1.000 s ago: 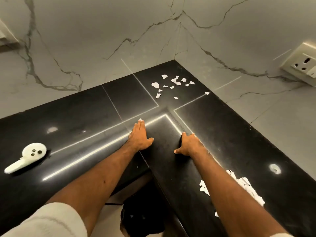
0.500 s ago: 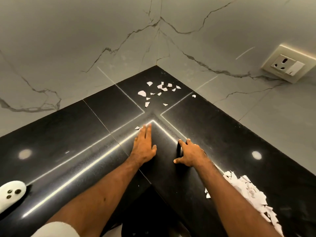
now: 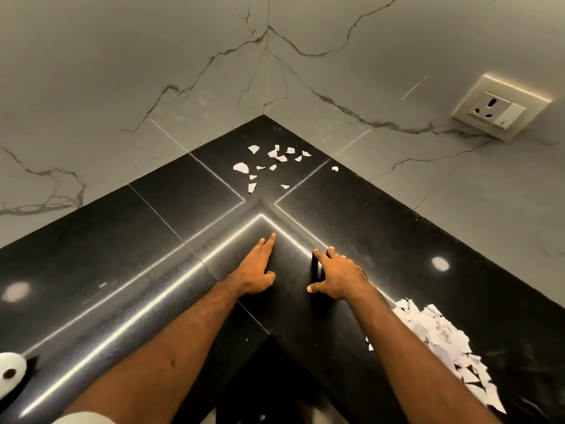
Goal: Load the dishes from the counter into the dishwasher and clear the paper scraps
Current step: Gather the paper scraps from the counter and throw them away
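Note:
Several small white paper scraps (image 3: 269,163) lie scattered in the far corner of the black L-shaped counter (image 3: 397,228). A larger pile of torn paper (image 3: 440,341) sits on the right run of the counter, beside my right forearm. My left hand (image 3: 256,270) lies flat on the counter with straight fingers pointing toward the corner. My right hand (image 3: 339,276) rests on the counter just to its right, fingers and thumb spread, holding nothing. Both hands are well short of the corner scraps.
A white rounded object with dark holes (image 3: 10,371) lies at the lower left edge. Marble walls meet behind the corner, with a wall socket (image 3: 501,108) on the right wall. A dark gap (image 3: 269,377) opens below the counter's inner corner.
The view has swung right and closer, so the white object sits at the frame's left edge and more of the pile shows. The small scrap by my left fingertips is no longer seen.

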The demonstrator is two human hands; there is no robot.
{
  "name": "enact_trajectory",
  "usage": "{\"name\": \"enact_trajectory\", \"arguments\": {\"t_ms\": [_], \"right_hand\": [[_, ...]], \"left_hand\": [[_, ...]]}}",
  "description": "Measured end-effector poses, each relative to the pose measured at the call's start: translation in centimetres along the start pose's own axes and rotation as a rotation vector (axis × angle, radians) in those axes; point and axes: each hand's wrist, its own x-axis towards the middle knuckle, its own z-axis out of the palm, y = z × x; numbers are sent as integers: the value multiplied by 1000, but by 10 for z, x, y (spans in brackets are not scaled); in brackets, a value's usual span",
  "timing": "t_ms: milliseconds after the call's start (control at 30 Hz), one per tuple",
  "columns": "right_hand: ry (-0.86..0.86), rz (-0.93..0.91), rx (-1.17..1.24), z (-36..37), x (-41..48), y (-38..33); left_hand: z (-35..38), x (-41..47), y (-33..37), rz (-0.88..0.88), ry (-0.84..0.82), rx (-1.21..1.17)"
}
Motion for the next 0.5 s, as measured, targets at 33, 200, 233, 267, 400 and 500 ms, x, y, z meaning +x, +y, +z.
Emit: {"name": "enact_trajectory", "arguments": {"t_ms": [33, 200, 233, 267, 400, 500], "right_hand": [[-2, 15, 39, 2, -1, 0], [301, -6, 166, 34, -11, -43], [346, -65, 199, 41, -11, -56], [357, -122, 233, 49, -10, -67], [389, -198, 312, 73, -2, -69], [590, -2, 402, 89, -9, -42]], "left_hand": [[0, 3, -2, 5, -34, 49], [-4, 12, -5, 15, -79, 91], [-6, 12, -6, 13, -86, 92], [-6, 13, -8, 6, -92, 83], [-15, 15, -8, -37, -85, -17], [-21, 15, -8, -42, -109, 16]]}}
